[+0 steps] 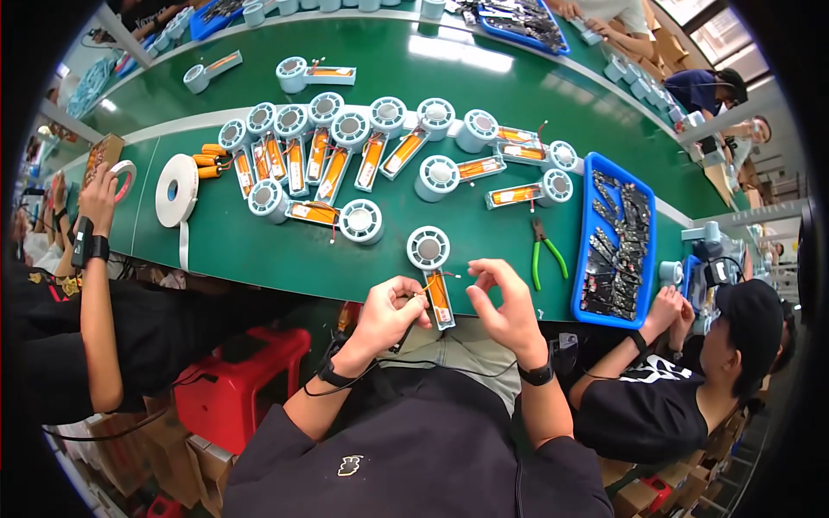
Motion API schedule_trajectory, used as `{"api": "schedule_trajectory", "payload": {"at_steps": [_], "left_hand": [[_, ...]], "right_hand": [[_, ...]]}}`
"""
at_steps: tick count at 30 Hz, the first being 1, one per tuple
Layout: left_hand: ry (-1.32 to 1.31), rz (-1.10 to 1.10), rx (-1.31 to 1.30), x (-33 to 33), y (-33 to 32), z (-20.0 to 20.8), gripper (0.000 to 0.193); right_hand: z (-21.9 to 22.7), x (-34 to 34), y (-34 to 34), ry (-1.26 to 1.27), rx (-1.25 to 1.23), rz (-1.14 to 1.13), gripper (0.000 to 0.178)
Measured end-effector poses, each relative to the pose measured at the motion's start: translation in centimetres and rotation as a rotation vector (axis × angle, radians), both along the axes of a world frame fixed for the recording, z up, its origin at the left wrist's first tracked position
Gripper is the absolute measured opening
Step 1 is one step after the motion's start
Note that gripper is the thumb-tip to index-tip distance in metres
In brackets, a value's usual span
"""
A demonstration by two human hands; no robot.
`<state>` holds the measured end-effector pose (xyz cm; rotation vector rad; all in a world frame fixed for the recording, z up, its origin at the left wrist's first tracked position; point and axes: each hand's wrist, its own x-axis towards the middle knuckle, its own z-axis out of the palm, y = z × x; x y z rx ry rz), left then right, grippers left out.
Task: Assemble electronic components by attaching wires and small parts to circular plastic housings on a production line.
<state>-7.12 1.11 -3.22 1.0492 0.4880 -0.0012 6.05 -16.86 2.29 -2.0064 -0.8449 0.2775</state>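
Note:
In front of me lies a light-blue handheld fan (428, 250), its round grille away from me and its opened handle toward me. An orange battery (439, 298) sits inside the handle, and thin wires (450, 275) come out at its top. My left hand (390, 312) is at the left side of the handle, thumb and fingers pinched together. What they hold is too small to make out; a dark strip shows below the fingers. To the right of the handle, my right hand (503, 304) is raised with its fingers apart and nothing in them.
Several similar fans (350, 128) with batteries cover the green table (328, 255) beyond. Green-handled cutters (547, 255) lie to the right, beside a blue tray (577, 285) of circuit boards. A white tape roll (176, 192) is at left. People sit on both sides, near a red stool (226, 393).

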Motion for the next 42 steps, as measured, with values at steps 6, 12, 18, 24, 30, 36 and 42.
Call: {"api": "schedule_trajectory", "payload": {"at_steps": [6, 12, 18, 24, 30, 36, 42], "left_hand": [[0.004, 0.024, 0.081, 0.0, 1.3, 1.4, 0.016], [0.020, 0.033, 0.143, -0.3, 2.3, 1.9, 0.017], [-0.041, -0.011, 0.007, -0.1, 2.8, 1.9, 0.022], [-0.082, -0.006, 0.072, -0.4, 2.7, 2.2, 0.030], [-0.364, 0.006, 1.085, 0.5, 3.2, 4.0, 0.042], [-0.480, 0.134, 1.081, 0.6, 2.4, 2.0, 0.043], [-0.505, 0.166, 1.019, 0.5, 2.2, 1.4, 0.045]], "right_hand": [[-0.5, -0.5, 2.5, 0.040, 0.125, 0.100, 0.029], [-1.7, 1.2, 2.9, -0.081, 0.177, 0.275, 0.022], [0.0, -0.1, 3.5, -0.350, 0.104, 0.393, 0.023], [-2.4, 0.1, 3.6, -0.193, 0.255, 0.275, 0.023], [-2.2, 0.5, 4.6, -0.289, 0.209, 0.208, 0.024], [-1.6, -0.3, 5.1, -0.406, 0.137, 0.280, 0.023], [-1.5, 0.4, 5.2, -0.404, 0.200, 0.309, 0.022]]}}
